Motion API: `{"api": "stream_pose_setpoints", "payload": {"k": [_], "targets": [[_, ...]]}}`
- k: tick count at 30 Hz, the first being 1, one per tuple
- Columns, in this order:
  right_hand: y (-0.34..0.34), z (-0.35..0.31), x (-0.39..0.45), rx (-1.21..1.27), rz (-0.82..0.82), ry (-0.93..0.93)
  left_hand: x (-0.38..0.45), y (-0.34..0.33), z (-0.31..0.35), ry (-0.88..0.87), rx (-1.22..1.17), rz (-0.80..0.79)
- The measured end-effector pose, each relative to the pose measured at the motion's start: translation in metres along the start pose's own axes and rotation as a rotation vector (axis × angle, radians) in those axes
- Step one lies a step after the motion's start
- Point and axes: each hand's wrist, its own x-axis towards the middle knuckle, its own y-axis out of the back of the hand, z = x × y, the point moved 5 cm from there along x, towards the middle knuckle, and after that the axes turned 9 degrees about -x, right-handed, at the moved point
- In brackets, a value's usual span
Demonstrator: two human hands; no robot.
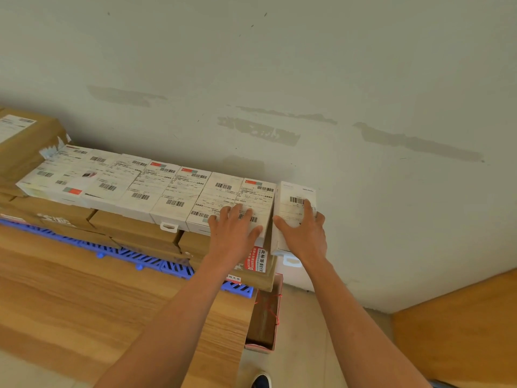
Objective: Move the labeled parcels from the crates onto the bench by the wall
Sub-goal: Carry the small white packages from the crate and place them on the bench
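Observation:
A row of several white parcels (pixel 179 189) with barcode labels lies side by side on brown cartons along the wall. My left hand (pixel 233 229) rests flat, fingers spread, on the near end of the second parcel from the right (pixel 258 196). My right hand (pixel 303 232) grips the rightmost white parcel (pixel 296 197), thumb on its left edge and fingers over its label. That parcel sits at the right end of the row, slightly apart and overhanging the cartons.
Brown cartons (pixel 134 228) sit on a blue plastic pallet (pixel 145 260) on a wooden bench (pixel 70 298). A big brown parcel (pixel 25 144) stands at the far left. An open red box (pixel 265 317) stands on the floor, a wooden surface (pixel 461 326) at the right.

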Motion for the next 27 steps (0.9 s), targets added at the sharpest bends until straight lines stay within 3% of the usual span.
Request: {"api": "stream_pose_setpoints", "payload": {"k": [7,16,27], "targets": [[0.010,-0.030,-0.013,-0.020,0.051,0.099,-0.007,0.019,-0.004,-0.018,-0.168,0.013],[-0.014,-0.108,-0.048,-0.014,0.037,0.213,-0.035,0.072,-0.059,-0.024,-0.822,0.125],[-0.152,-0.278,-0.165,0.186,-0.119,0.415,-0.120,0.134,-0.290,0.136,-1.128,0.089]]}}
